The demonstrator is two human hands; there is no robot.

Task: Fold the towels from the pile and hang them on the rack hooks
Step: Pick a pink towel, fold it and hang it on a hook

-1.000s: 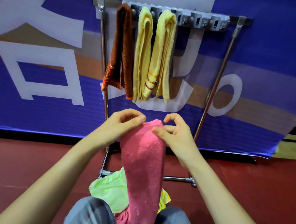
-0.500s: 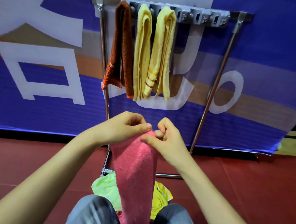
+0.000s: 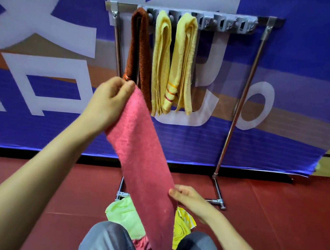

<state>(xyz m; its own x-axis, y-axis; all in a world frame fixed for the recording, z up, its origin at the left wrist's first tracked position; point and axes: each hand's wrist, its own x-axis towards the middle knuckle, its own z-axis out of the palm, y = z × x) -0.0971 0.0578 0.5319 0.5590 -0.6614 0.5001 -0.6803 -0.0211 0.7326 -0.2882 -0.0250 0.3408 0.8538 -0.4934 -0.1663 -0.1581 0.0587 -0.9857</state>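
**Pink towel held slantwise in front of the rack**

Pink towel (image 3: 143, 153), folded into a long narrow strip, slants across the front of the rack (image 3: 242, 104), its upper end toward the rack's left post and its lower end hanging between the person's grey-trousered knees (image 3: 106, 242). The left hand (image 3: 108, 101) pinches the upper end between thumb and curled fingers, level with the lower ends of the towels hung on the rack. The right hand (image 3: 189, 199) grips the strip's right edge far lower, thumb on the front and fingers behind, just in front of the rack's foot bar.

On the rack's top rail a brown towel (image 3: 137, 47) hangs from the leftmost hook, a yellow towel (image 3: 160, 64) next to it and a second yellow towel (image 3: 183, 62), with orange and red stripes near one end, beside that. The hooks (image 3: 226, 24) to the right of these are bare.

At the rack's base, on the red floor (image 3: 271, 225), lies the pile: a pale green towel (image 3: 125, 215) to the left of the pink strip and a bright yellow cloth (image 3: 182, 225) to its right. Behind the rack stands a blue banner (image 3: 295, 77) with large white characters.
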